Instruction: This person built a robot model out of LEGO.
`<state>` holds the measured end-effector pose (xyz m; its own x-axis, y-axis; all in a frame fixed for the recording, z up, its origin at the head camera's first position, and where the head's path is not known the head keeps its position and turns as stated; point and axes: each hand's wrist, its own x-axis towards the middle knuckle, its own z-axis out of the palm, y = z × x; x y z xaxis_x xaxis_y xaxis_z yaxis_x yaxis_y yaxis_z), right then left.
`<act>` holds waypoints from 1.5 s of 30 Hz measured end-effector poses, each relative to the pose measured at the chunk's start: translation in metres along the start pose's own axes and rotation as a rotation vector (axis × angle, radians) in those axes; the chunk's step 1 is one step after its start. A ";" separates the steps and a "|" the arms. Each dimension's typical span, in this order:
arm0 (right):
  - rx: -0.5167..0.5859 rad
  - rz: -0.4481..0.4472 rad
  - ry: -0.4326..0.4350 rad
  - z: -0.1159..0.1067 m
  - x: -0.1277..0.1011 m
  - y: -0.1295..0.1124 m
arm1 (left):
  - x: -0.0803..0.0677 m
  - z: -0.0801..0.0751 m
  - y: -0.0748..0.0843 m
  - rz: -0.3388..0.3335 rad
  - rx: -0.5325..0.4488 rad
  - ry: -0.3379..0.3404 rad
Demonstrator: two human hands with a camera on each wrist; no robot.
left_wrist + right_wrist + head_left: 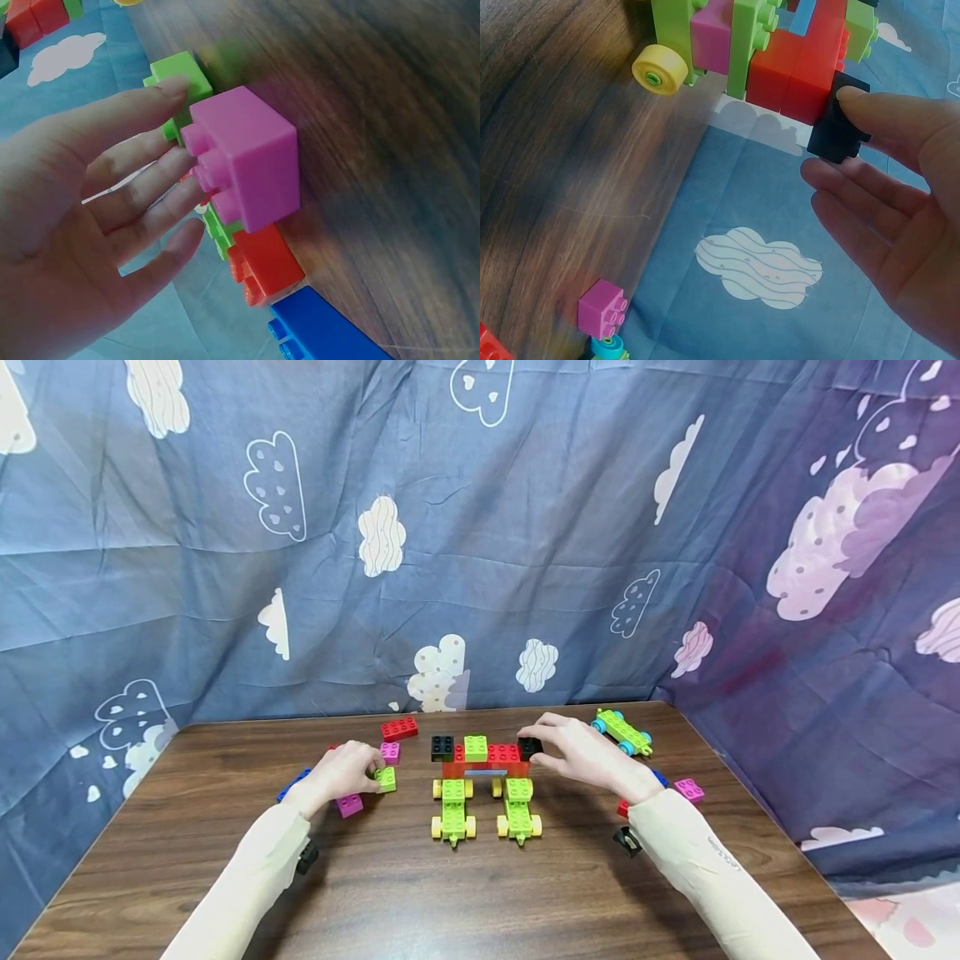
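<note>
My left hand (347, 770) is at the left cluster of bricks, its thumb and fingers about a lime green brick (386, 779). In the left wrist view the thumb overlaps that lime brick (187, 77), and a pink brick (259, 161) stands close in front of the fingers. My right hand (581, 752) pinches a black brick (529, 747) at the right end of a red brick span (487, 768); its thumb lies on the black brick (836, 124). The span carries another black brick (442, 747) at its left end and a lime brick (476, 747) mid-top. Two lime wheeled bases (453, 814) with yellow wheels stand before it.
A red brick (399, 728) and a magenta brick (390, 752) lie behind my left hand; a blue brick (322, 326) is beside it. At the right are a lime car base (622, 732) with blue wheels and a magenta brick (689, 790). A patterned curtain (480, 568) hangs behind the table.
</note>
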<state>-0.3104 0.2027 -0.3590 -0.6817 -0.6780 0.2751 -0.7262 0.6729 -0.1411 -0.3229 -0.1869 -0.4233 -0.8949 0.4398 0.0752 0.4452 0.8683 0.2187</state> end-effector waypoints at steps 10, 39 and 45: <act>-0.002 0.008 0.003 0.001 -0.002 0.000 | -0.003 -0.016 0.002 0.030 -0.124 0.070; 0.006 -0.002 0.007 0.000 -0.002 0.002 | 0.001 -0.075 0.026 0.116 -0.315 0.223; -0.001 0.005 -0.001 -0.001 -0.001 0.002 | 0.008 -0.081 0.043 0.123 -0.300 0.232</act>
<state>-0.3109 0.2045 -0.3588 -0.6853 -0.6749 0.2737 -0.7227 0.6766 -0.1412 -0.3130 -0.1647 -0.3342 -0.8342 0.4430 0.3284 0.5510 0.6921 0.4662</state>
